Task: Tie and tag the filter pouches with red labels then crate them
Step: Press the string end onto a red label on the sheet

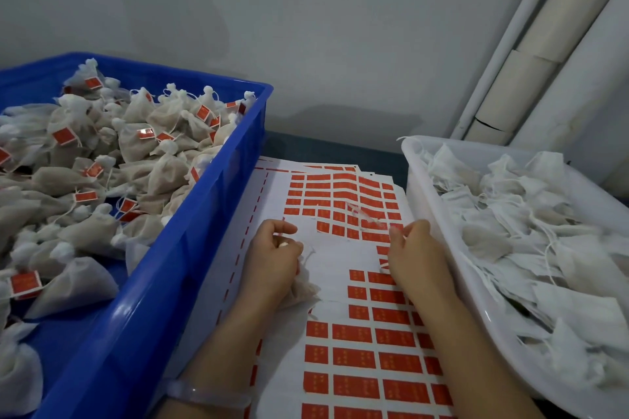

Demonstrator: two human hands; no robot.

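Between two bins lie sheets of red labels on white backing. Over them my left hand grips a filter pouch under the palm, its fingers curled and pinching a string end. My right hand is curled too and pinches the other string end; thin white string shows by its thumb. The blue crate on the left is heaped with tied pouches carrying red tags. The white tub on the right holds several untied pouches with loose strings.
A grey wall stands close behind the table. White pipes and a cardboard-wrapped tube run up the right corner. A pale bracelet sits on my left wrist. Blurred white string scraps lie on the label sheets above my hands.
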